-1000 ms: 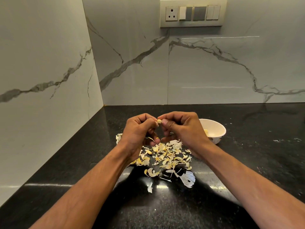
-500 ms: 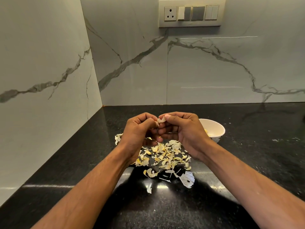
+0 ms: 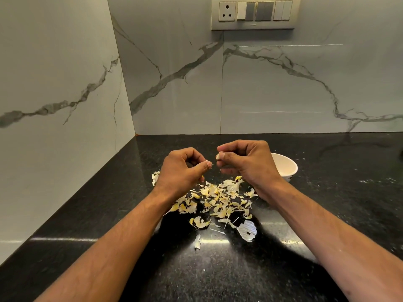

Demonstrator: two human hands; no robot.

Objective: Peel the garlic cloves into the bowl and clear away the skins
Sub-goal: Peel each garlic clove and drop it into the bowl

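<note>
While held above the tabletop (image 3: pixel 327 214), 1 garlic clove (image 3: pixel 217 156) sits pinched in my right hand (image 3: pixel 246 162), its fingers curled round it. My left hand (image 3: pixel 181 171), just beside and apart, pinches a tiny skin scrap (image 3: pixel 209 164) in curled fingers. Loose skins (image 3: pixel 216 201) lie heaped below both hands. 1 white bowl (image 3: pixel 285 168) stands behind the right hand. Marble wall (image 3: pixel 283 83) and switch panel (image 3: pixel 253 13) lie beyond.

Right hand (image 3: pixel 250 164) hides part of the bowl (image 3: pixel 285 168)
</note>
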